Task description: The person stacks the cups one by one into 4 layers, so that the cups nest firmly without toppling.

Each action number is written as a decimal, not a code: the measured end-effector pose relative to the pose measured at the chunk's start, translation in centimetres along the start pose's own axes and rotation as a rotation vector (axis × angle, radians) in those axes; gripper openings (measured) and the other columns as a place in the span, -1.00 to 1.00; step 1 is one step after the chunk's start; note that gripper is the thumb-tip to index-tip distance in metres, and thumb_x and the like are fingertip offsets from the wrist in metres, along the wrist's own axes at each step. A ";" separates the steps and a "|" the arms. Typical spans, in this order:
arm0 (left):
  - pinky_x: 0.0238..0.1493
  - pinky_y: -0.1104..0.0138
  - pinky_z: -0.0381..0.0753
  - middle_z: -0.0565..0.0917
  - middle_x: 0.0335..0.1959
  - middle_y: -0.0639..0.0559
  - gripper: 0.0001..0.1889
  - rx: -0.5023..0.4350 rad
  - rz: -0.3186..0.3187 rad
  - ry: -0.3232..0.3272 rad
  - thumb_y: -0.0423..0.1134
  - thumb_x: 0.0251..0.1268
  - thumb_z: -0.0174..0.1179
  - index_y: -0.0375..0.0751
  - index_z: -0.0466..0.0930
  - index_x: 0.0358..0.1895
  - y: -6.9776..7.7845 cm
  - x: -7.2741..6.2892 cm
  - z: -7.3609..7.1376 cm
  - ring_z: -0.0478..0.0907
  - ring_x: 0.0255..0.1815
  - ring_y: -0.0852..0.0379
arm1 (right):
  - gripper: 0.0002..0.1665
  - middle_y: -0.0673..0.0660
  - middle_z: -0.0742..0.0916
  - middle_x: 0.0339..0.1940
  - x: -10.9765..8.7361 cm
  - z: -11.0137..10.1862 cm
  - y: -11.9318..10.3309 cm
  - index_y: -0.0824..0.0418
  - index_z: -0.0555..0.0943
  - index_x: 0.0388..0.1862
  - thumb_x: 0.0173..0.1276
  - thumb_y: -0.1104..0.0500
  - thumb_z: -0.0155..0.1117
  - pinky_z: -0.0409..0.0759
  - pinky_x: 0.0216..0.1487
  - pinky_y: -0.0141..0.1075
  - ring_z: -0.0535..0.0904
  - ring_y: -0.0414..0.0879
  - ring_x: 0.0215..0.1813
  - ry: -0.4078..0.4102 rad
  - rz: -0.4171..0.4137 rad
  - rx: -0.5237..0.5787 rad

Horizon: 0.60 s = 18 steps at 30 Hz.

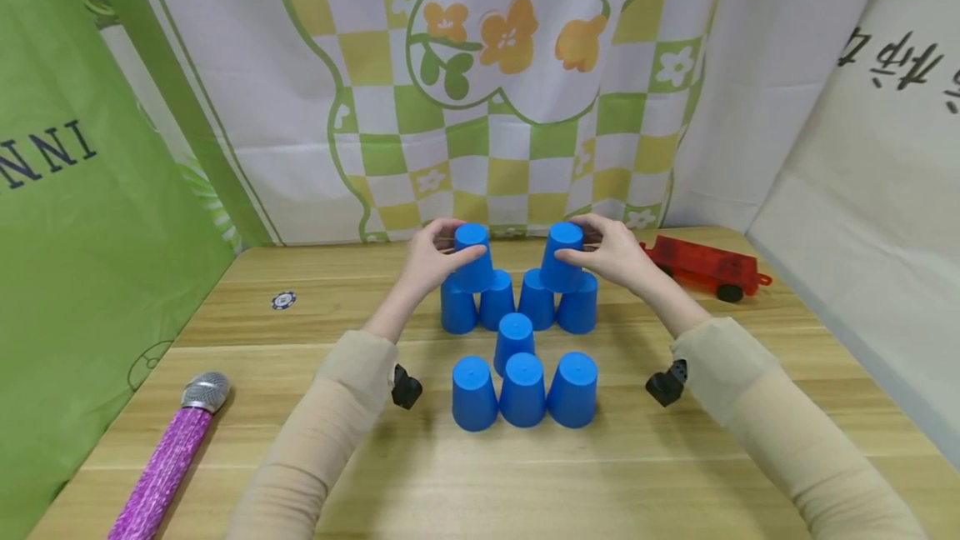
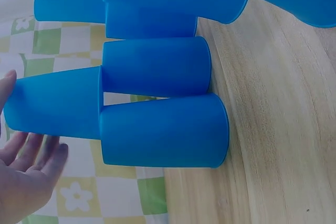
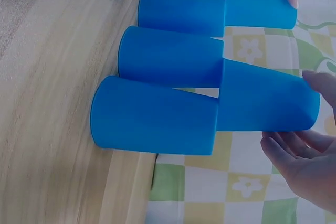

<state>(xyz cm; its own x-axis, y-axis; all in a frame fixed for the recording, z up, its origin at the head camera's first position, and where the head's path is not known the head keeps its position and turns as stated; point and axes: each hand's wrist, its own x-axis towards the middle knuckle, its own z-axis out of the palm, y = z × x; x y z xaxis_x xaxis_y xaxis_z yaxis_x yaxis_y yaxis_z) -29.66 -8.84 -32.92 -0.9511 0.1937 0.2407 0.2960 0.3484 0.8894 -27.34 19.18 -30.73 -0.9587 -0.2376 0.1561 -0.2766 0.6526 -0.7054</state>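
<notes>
My left hand (image 1: pixel 431 258) holds an upside-down blue cup (image 1: pixel 474 261) between thumb and fingers. That cup sits across the tops of two upturned cups, the outer one (image 2: pixel 165 132) and its inner neighbour (image 2: pixel 157 65). On the other side my right hand (image 1: pixel 615 252) grips a matching blue cup (image 1: pixel 561 261) near its closed end. Its rim meets the tops of another upturned pair, the outer cup (image 3: pixel 155 116) and the inner cup (image 3: pixel 170 57). Closer to me, a single blue cup (image 1: pixel 514 340) stands behind a row of three, whose middle cup (image 1: pixel 522 394) partly hides it.
A pink glittery microphone (image 1: pixel 168 452) lies at the left of the wooden table (image 1: pixel 480 490). A poker chip (image 1: pixel 283 300) is farther back. At the back right stands a red toy wagon (image 1: pixel 703 265), beside my right forearm. A patterned cloth (image 1: pixel 495 140) hangs behind the table.
</notes>
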 end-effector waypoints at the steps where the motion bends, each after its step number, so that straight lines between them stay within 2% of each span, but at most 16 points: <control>1: 0.23 0.13 0.51 0.50 0.20 -0.19 -0.37 -0.002 -0.004 -0.002 -0.11 0.12 0.34 -0.23 0.38 0.25 0.0 -0.1 -0.1 0.48 0.22 -0.11 | -0.21 0.39 0.48 0.26 -0.1 -0.1 0.0 0.38 0.27 0.34 0.27 0.02 0.30 0.50 0.21 0.07 0.45 0.27 0.25 -0.003 0.000 0.002; 5: 0.27 0.10 0.46 0.43 0.29 -0.18 -0.31 -0.014 -0.009 -0.004 -0.08 0.14 0.32 -0.18 0.28 0.34 0.0 -0.4 -0.6 0.41 0.28 -0.10 | -0.17 0.36 0.45 0.30 -0.5 -0.6 0.0 0.35 0.24 0.36 0.26 -0.02 0.31 0.47 0.25 0.06 0.42 0.25 0.29 -0.005 -0.009 0.012; 11: 0.33 0.08 0.39 0.42 0.31 -0.12 -0.31 -0.012 -0.008 0.015 -0.07 0.15 0.31 -0.19 0.29 0.33 0.1 -1.2 -1.8 0.36 0.33 -0.06 | -0.13 0.33 0.43 0.34 -1.5 -1.6 0.1 0.32 0.21 0.39 0.24 -0.06 0.31 0.42 0.29 0.06 0.38 0.23 0.33 0.002 -0.011 0.039; 18: 0.37 0.06 0.33 0.38 0.34 -0.16 -0.32 -0.047 -0.010 0.014 -0.09 0.19 0.29 -0.24 0.27 0.34 0.1 -2.8 -3.1 0.31 0.38 -0.05 | -0.09 0.32 0.38 0.38 -4.1 -2.3 0.4 0.28 0.16 0.43 0.25 -0.08 0.30 0.37 0.33 0.09 0.31 0.23 0.38 -0.007 0.025 0.110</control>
<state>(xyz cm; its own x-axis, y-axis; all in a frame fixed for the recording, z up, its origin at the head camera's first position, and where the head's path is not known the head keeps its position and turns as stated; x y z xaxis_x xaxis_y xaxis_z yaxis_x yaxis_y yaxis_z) -27.23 -12.18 -32.28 -0.9552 0.1773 0.2371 0.2825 0.3064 0.9090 -23.69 22.04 -30.03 -0.9648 -0.2269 0.1329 -0.2429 0.5753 -0.7811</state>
